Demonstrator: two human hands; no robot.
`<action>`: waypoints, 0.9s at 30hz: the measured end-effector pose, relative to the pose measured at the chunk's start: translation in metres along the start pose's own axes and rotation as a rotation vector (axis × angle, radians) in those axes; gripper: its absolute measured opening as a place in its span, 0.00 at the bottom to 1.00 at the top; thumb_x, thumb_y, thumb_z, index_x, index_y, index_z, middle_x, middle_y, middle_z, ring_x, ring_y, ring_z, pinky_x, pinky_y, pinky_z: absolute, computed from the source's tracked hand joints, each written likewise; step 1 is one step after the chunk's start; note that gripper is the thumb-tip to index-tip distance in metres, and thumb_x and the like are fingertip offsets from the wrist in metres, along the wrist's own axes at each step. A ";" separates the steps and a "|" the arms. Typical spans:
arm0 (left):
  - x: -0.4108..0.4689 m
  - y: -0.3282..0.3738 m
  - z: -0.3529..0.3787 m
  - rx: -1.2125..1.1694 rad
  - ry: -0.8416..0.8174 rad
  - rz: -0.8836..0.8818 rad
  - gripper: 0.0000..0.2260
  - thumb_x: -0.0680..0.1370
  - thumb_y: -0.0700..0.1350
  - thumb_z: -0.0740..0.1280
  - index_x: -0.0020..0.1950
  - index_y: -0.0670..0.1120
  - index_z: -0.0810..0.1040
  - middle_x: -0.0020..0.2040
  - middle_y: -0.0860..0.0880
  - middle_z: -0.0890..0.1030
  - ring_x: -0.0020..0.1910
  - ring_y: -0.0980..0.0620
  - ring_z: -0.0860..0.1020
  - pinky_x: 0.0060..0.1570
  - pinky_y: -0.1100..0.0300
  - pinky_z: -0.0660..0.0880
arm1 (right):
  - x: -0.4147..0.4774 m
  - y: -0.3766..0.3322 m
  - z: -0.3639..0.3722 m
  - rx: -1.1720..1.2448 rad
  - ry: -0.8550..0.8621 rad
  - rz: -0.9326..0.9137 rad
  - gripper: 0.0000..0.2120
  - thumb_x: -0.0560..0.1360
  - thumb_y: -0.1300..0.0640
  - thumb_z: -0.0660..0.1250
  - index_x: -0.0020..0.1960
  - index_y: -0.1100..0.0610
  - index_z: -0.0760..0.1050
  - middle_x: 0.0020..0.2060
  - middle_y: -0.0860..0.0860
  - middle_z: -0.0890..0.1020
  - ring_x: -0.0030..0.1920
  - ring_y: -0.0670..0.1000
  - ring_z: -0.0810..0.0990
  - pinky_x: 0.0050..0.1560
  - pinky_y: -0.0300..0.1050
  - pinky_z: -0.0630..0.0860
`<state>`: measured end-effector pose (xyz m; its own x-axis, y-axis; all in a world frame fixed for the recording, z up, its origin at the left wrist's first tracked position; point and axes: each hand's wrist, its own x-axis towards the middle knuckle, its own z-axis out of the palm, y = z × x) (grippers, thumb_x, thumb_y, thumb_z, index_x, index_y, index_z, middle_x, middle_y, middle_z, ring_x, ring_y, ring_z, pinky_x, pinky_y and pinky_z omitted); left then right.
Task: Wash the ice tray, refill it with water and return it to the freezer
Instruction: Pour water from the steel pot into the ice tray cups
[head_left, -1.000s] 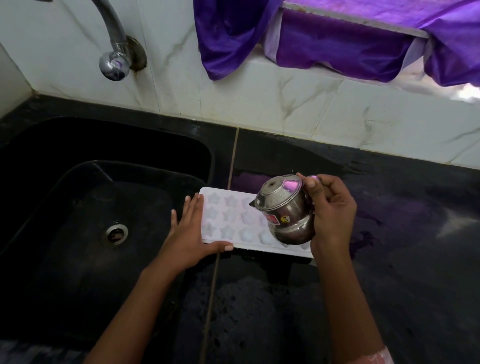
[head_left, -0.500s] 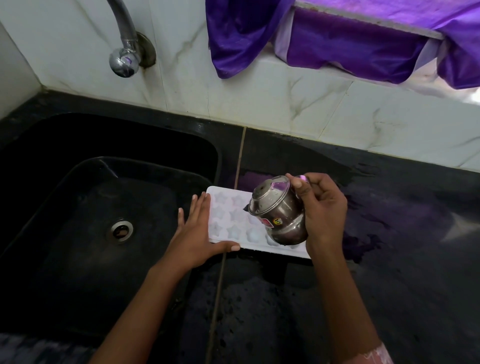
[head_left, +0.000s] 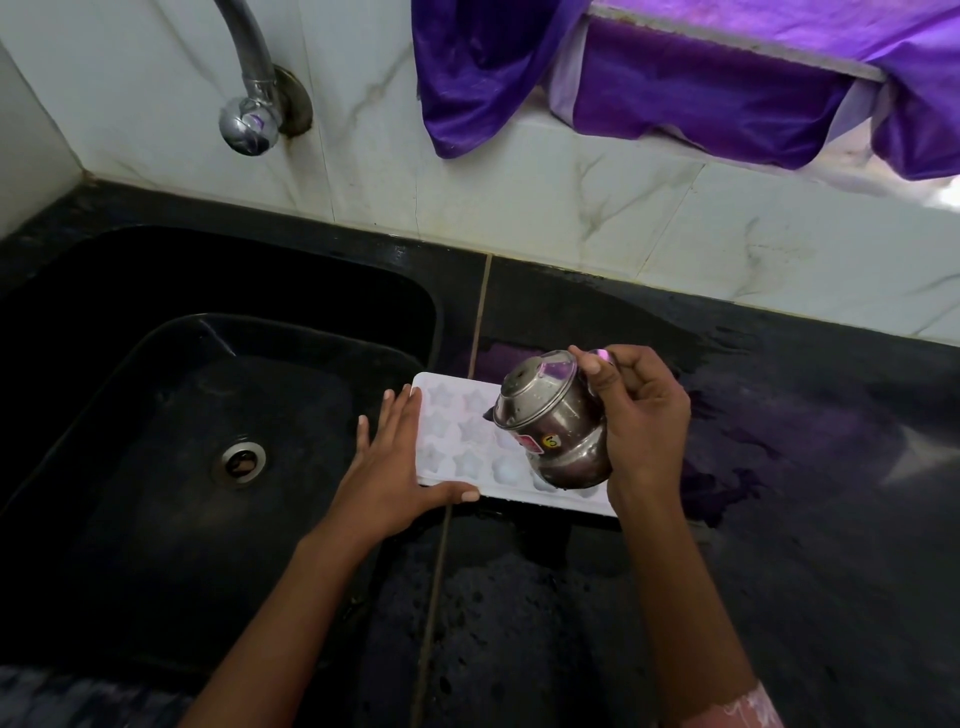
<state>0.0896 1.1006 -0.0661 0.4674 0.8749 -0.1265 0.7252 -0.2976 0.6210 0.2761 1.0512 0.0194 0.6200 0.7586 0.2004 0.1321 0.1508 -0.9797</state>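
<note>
At the far left lies the deep black stone sink (head_left: 156, 415) with its round steel drain (head_left: 240, 462), and above it the curved chrome tap (head_left: 249, 104) comes out of the white marble wall tiles (head_left: 519, 208). My left hand (head_left: 387, 467) lies flat and open, fingers straight and together along the short left edge of the white plastic ice tray with star-shaped moulds (head_left: 457, 431), thumb stretched along its near edge. The tray lies flat on the wet black stone counter (head_left: 779, 519), just right of the sink's rim, across the counter's seam. My right hand (head_left: 644, 415) is closed around the small round-bellied steel pot (head_left: 553, 431), fingers curled behind its body and thumb pressed on the rim. I hold the pot tilted over the tray's right half, mouth toward the left. I cannot tell whether water runs from it. A purple satin cloth (head_left: 675, 93) hangs from the ledge above.
</note>
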 end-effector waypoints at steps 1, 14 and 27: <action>0.000 0.000 0.000 0.004 0.010 -0.003 0.60 0.53 0.77 0.55 0.76 0.47 0.37 0.77 0.53 0.38 0.68 0.62 0.30 0.68 0.58 0.30 | 0.000 0.000 0.000 0.014 0.005 0.013 0.06 0.70 0.60 0.71 0.38 0.50 0.77 0.34 0.48 0.84 0.42 0.50 0.83 0.45 0.42 0.78; -0.003 -0.001 0.000 0.044 0.011 -0.006 0.59 0.55 0.77 0.52 0.75 0.48 0.35 0.77 0.53 0.37 0.68 0.62 0.29 0.67 0.56 0.30 | 0.000 0.000 0.012 0.058 -0.008 0.059 0.04 0.69 0.60 0.71 0.39 0.53 0.77 0.36 0.49 0.84 0.42 0.49 0.83 0.44 0.39 0.78; -0.001 -0.003 0.003 0.003 0.019 0.010 0.59 0.54 0.77 0.53 0.76 0.47 0.36 0.77 0.53 0.38 0.69 0.62 0.30 0.67 0.57 0.29 | 0.000 -0.004 0.026 -0.039 -0.079 0.018 0.07 0.70 0.62 0.71 0.38 0.52 0.76 0.36 0.49 0.83 0.42 0.51 0.83 0.48 0.50 0.78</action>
<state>0.0881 1.0996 -0.0703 0.4650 0.8790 -0.1060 0.7222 -0.3074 0.6196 0.2559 1.0672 0.0228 0.5601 0.8087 0.1798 0.1526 0.1127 -0.9818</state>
